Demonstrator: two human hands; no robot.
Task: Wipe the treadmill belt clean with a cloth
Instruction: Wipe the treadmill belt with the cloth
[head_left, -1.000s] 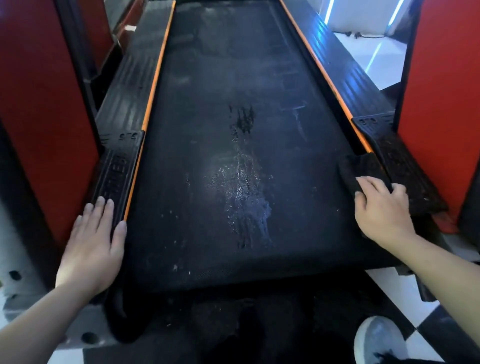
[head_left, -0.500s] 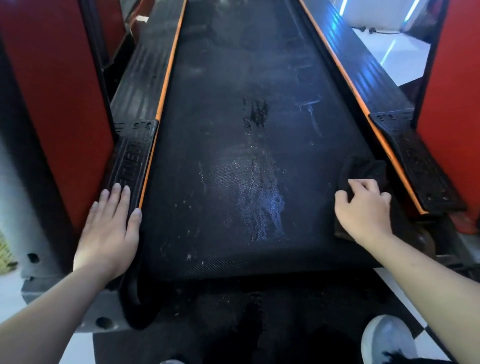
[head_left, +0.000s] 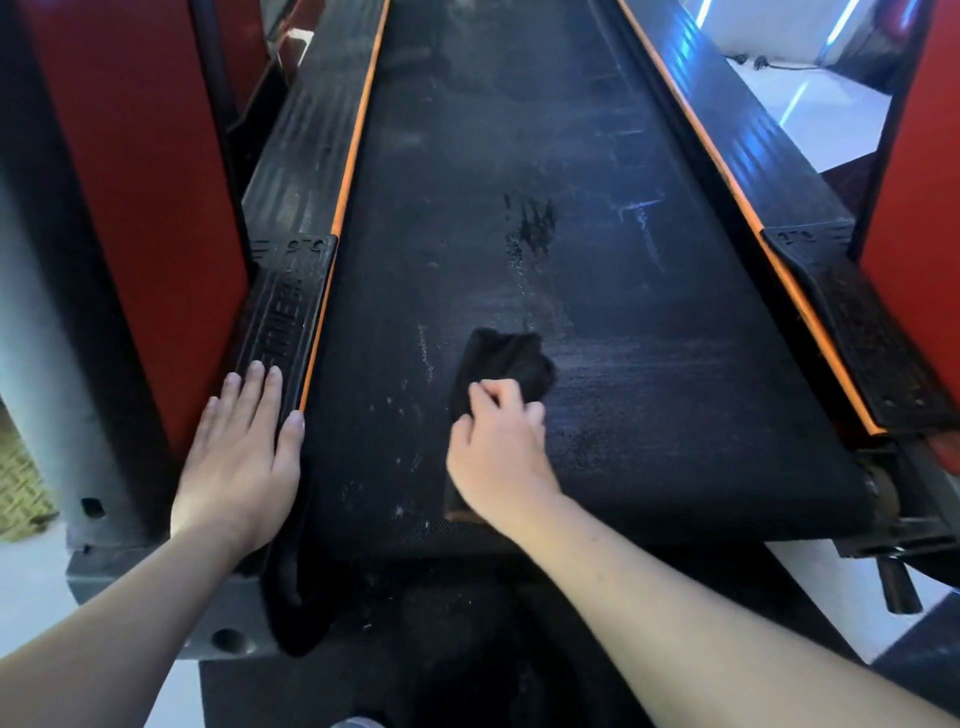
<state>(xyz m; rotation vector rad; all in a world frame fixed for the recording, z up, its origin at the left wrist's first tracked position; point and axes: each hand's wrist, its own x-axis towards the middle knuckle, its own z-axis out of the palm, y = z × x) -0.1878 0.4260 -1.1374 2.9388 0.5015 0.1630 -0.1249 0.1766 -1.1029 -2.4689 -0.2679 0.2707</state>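
on the near half of the treadmill belt, about mid-width, lies the dark cloth, bunched and pressed onto the surface. the right hand covers its near part. fingers are curled over and gathering the fabric, a closed grip on the cloth. judged reason: a bunched hold lets the cloth travel with the hand instead of sliding out from under it.

belt to the right of the cloth shows faint sideways streaks. pale specks lie to its left. farther up are a dark smear and chalky line marks. judgement: the left near strip and the far belt are not yet wiped.

the left hand lies flat on the end of the left side rail, fingers straight and together, holding nothing, its inner finger at the orange edge strip. likely a brace for leaning forward, and it stays off the wiping path. red uprights flank both rails.
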